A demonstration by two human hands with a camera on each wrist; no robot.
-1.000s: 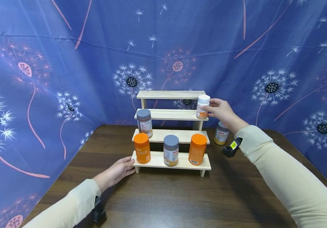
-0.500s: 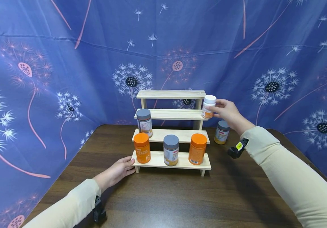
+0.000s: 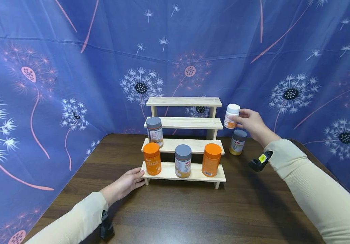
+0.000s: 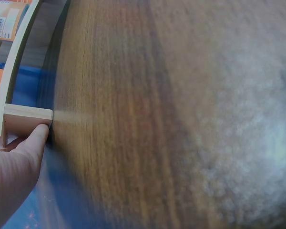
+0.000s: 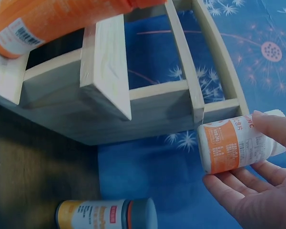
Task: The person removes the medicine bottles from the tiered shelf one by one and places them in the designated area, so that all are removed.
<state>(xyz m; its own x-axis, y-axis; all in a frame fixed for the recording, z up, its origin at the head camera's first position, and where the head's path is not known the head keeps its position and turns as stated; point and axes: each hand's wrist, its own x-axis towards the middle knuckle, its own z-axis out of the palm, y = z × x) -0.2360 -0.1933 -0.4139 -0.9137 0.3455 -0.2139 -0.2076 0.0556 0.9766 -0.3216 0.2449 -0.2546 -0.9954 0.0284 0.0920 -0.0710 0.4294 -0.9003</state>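
My right hand grips a small white-capped bottle with an orange and white label. It is held in the air just right of the shelf's third step, apart from the wood. In the right wrist view the thumb lies on one side of the bottle and the fingers on the other. My left hand holds the left end of the bottom step of the wooden stepped shelf. A thumb or finger touches the shelf's leg in the left wrist view.
The bottom step bears an orange jar at left, a grey-lidded jar mid-step and another orange jar at right. A grey-lidded jar stands on the second step. Another grey-lidded jar stands on the table, below my right hand.
My right hand has carried the white-capped bottle rightward, from over the third step's right end to beyond the shelf, and slightly down. The left hand stays in place.
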